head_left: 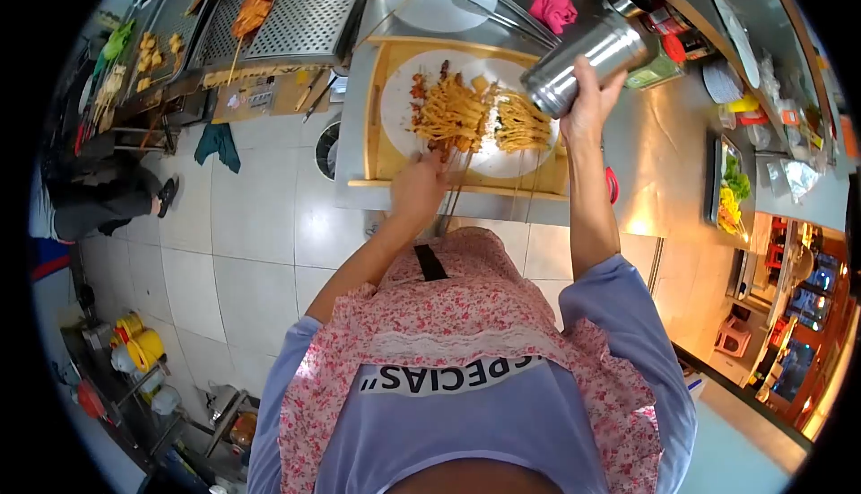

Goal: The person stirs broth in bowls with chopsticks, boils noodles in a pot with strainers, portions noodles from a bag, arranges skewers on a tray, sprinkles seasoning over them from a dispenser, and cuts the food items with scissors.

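On the white plate (397, 115), skewers (453, 113) are pinched by the left hand (418, 191) while a metal shaker (583, 65) is gripped by the right hand (589, 106), so sprinkling seems underway, with gentle shaking needed.

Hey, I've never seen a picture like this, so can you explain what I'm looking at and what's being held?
There's no machine here: one camera on a person's head looks down at two bare hands, so their own body fills the bottom. The left hand is closed at the sticks of some skewers, seemingly gripping them. The right hand holds a metal canister, tipped towards a round white plate. The food lies on that plate, inside a wooden tray on the counter.
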The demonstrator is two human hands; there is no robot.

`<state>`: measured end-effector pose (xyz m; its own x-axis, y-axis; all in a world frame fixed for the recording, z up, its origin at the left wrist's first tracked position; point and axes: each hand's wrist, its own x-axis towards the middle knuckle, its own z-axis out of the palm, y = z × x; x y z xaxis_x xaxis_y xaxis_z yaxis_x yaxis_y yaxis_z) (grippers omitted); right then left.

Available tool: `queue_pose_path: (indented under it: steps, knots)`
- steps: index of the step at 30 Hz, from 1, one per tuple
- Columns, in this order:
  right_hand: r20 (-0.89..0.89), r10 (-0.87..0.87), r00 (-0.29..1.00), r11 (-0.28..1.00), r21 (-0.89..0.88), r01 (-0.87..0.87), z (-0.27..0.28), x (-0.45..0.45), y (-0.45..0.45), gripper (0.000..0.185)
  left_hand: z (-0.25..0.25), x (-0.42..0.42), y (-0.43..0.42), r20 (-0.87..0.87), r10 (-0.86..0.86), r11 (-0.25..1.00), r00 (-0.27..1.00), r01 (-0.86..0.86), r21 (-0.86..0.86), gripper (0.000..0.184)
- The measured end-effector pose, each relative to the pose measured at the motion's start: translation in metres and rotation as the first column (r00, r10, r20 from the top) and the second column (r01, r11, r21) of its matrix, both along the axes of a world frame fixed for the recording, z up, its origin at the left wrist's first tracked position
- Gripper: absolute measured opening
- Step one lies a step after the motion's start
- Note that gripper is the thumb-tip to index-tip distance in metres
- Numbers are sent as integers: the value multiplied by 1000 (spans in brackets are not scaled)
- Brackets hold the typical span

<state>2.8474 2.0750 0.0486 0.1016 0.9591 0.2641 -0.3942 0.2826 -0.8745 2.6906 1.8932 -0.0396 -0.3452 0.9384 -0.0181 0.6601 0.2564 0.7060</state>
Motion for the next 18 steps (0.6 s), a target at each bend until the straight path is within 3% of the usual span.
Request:
queue_pose_path:
  steps: [1, 2, 3, 4, 6, 7, 8, 10, 11, 13, 15, 16, 18]
  knots:
    - [111, -73, 991, 996, 52, 68, -6, 6, 6, 58, 6, 6, -3, -119, 43, 999, 992, -41, 26, 13]
    - [217, -148, 965, 986, 102, 128, -12, 12, 9, 59, 3, 15, -6, -85, -54, 999, 995, 54, -3, 14]
    - [457, -52, 888, 999, 18, 49, -15, 21, 11, 62, 1, 26, -7, -53, -154, 988, 987, 152, -27, 16]
    - [541, -125, 831, 992, 84, 94, -20, 23, 13, 66, 2, 33, 1, -28, -250, 968, 968, 249, -33, 17]
    - [175, -119, 977, 993, 27, 116, -12, 21, 14, 68, 8, 50, 14, 132, -340, 935, 931, 350, -62, 18]
    - [45, -117, 992, 992, 48, 115, -8, 17, 12, 67, 7, 63, 9, 231, -373, 911, 899, 402, -94, 19]
    - [278, -133, 951, 987, 120, 103, -29, 27, 33, 71, 0, 75, 0, 275, -370, 909, 888, 406, -89, 19]
    - [530, -181, 828, 976, 203, 83, -37, 29, 48, 69, -16, 91, 10, 328, -392, 905, 859, 424, -29, 20]
    - [341, -69, 938, 997, 60, 52, -29, 27, 48, 89, -15, 95, 22, 295, -400, 906, 868, 422, -14, 19]
    - [375, -107, 921, 994, 59, 91, -29, 16, 67, 88, -19, 108, 20, 263, -376, 917, 888, 397, -29, 19]
    - [461, 59, 885, 998, -37, -46, -18, 11, 57, 90, -22, 123, 13, 279, -369, 912, 887, 402, -74, 20]
    - [443, -19, 896, 992, 122, -39, -23, 6, 61, 89, -20, 123, 26, 265, -379, 911, 887, 408, -65, 22]
    - [68, 80, 994, 988, 124, -88, -5, -4, 45, 86, -19, 125, 38, 228, -392, 905, 891, 418, -75, 22]
